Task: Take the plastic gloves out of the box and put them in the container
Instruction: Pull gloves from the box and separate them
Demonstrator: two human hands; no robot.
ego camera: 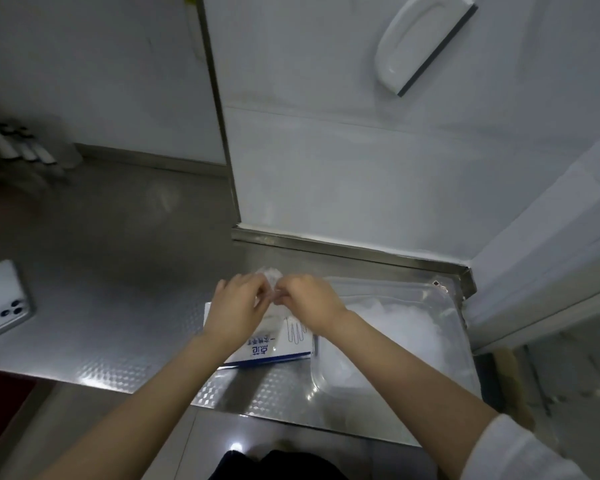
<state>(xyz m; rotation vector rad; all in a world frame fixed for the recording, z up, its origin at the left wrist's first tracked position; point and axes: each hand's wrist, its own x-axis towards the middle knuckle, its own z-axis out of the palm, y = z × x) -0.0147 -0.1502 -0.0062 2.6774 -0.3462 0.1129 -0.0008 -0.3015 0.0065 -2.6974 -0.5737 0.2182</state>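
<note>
A stainless steel counter (118, 271) with an embossed pattern runs across the view, closed at the back right by a raised metal lip (354, 251) under a white wall panel. A white smartphone (2, 299) lies camera side up near the counter's left edge, well apart from the work. High on the wall hangs a white squeegee (426, 43). At far left stands a blurred cluster of dark-and-white handles (too smeared to name).

The white and blue glove box (278, 351) lies flat on the counter, partly hidden under both wrists. Just beside it on the right sits the clear plastic container (326, 382), which holds a heap of crumpled clear gloves (406, 327).

Both hands meet above the far end of the box. The left hand (238, 308) and the right hand (309, 299) have their fingers curled inward, tips nearly touching, and pinch one thin clear plastic glove (271, 277) between them. A puff of the film shows above the knuckles, and more of it hangs down towards the box. The right arm ends in a white sleeve (513, 452).
</note>
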